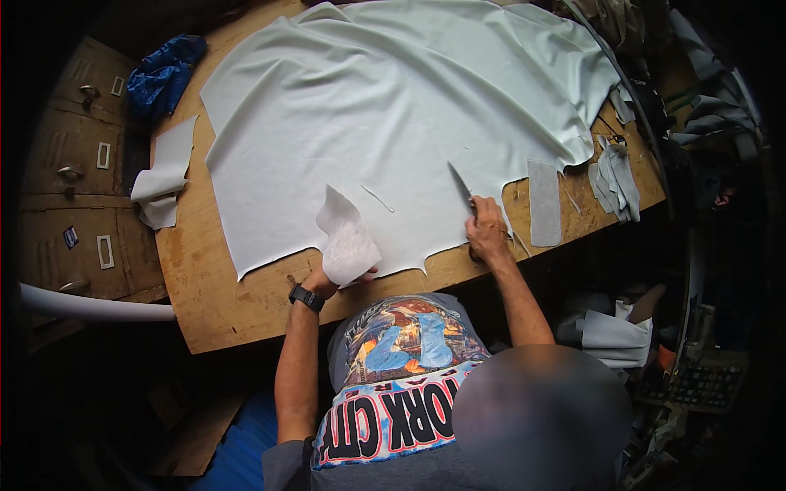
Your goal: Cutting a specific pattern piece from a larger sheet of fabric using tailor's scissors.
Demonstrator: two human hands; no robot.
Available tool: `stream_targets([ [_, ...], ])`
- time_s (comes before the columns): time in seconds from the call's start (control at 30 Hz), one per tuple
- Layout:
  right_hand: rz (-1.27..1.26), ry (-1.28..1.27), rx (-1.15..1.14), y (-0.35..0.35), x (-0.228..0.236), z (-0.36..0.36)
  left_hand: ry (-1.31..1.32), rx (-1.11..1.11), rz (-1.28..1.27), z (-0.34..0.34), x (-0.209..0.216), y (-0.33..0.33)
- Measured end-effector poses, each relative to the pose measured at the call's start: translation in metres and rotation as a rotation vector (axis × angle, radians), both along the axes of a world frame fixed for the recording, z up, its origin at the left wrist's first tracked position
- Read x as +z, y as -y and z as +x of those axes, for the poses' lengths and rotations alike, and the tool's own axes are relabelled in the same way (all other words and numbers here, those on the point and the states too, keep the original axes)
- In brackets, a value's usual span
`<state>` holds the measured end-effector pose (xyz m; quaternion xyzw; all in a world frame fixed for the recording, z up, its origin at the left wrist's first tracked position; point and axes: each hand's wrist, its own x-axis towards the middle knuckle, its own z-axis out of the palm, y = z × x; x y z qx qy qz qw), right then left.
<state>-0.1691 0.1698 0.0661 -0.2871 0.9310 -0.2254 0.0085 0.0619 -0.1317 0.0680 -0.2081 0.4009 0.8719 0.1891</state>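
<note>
One large pale sheet (pixel 311 155) spreads over most of the worktop (pixel 221 315) in the head view, its notched near edge close to the front edge of the wood. There, the left hand (pixel 325 281), with a black watch (pixel 307 297) at the wrist, holds a small pale piece (pixel 350 241) by its lower end, most fingers hidden behind it. The right hand (pixel 490 233) has its fingers curled around a pointed blade (pixel 461 184) (knife or scissors, I cannot tell), tip over the sheet. Bare wood leaves open room at the near left corner; to the right, a grey rectangle (pixel 544 203) and crumpled grey scraps (pixel 614 180) narrow the space. Between the hands, a thin pale strip (pixel 377 199) lies on the sheet.
</note>
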Motion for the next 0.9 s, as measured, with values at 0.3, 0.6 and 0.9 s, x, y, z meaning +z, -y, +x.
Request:
stream_targets([
  [0.3, -0.194, -0.043, -0.026, 0.012, 0.02, -0.001, 0.265, 0.277, 0.362, 0.034, 0.003, -0.034],
  [0.6, -0.273, -0.053, 0.809, 0.251, 0.008, 0.026, 0.252, 0.417, 0.227, 0.042, -0.008, -0.07],
  [0.9, 0.094, 0.834, 0.893, 0.222, 0.135, 0.029, -0.109, 0.85, -0.808, 0.046, 0.037, -0.04],
])
